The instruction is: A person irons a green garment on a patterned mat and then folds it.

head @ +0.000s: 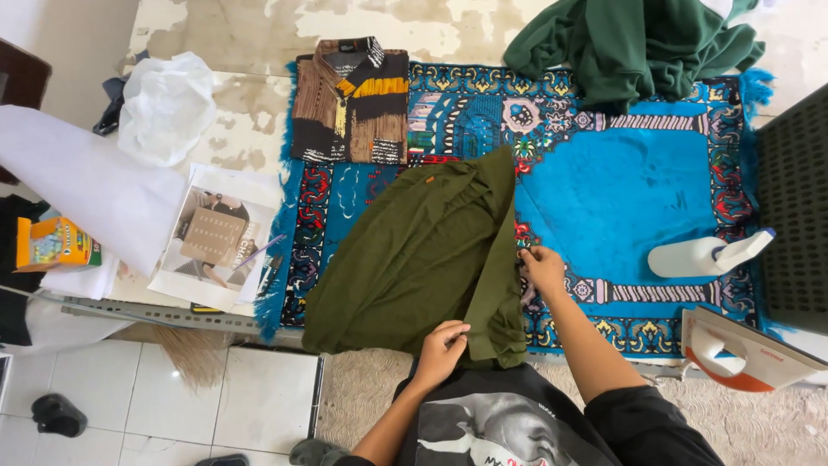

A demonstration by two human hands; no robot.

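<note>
An olive green garment [414,259] lies spread on a blue patterned mat [621,198], with one long strip folded over along its right side. My left hand [442,347] grips the near end of that folded strip at the mat's front edge. Further up the same strip, my right hand [543,266] pinches its right edge. A folded brown, black and yellow shirt [352,99] lies at the mat's far left corner.
A dark green cloth [634,47] is heaped at the far end. A white spray bottle [707,255] lies on the mat's right side, with an orange and white iron [746,349] nearer me. Papers [211,237], a white bag [166,103] and a small colourful box [56,244] sit left.
</note>
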